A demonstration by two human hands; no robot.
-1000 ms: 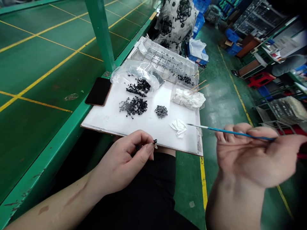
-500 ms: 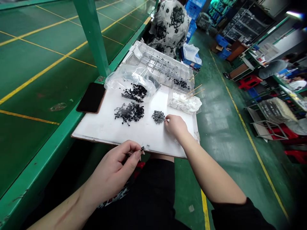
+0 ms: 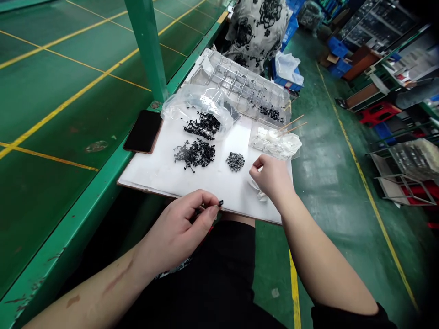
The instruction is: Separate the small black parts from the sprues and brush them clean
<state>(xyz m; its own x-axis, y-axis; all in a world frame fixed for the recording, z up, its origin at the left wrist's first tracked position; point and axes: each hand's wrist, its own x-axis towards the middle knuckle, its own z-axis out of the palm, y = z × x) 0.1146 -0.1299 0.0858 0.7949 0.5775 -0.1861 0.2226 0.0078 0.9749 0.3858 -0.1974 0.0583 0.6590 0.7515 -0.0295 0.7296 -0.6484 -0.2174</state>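
Near the front edge of the white board (image 3: 151, 176), my left hand (image 3: 187, 224) pinches a small black plastic part (image 3: 221, 202) between thumb and forefinger. My right hand (image 3: 272, 176) is closed with its fingertips together, just right of a pile of small grey ring-like pieces (image 3: 235, 161). Whatever those fingertips hold, if anything, is too small to make out. To the left lies a loose heap of black parts (image 3: 195, 154). More of them spill from a clear plastic bag (image 3: 174, 103) behind it.
A phone (image 3: 143, 131) lies at the board's left edge. Behind my right hand is a clear box of white tissue (image 3: 274, 141) with two thin sticks (image 3: 293, 125). A clear compartment tray (image 3: 240, 84) lies farther back, before a person in patterned cloth (image 3: 259, 32). A green post (image 3: 147, 50) rises at left.
My right hand has drawn back from the edge of the grey pile, a little to the right. My left hand, with the black part, has shifted slightly right. The view has turned a bit.
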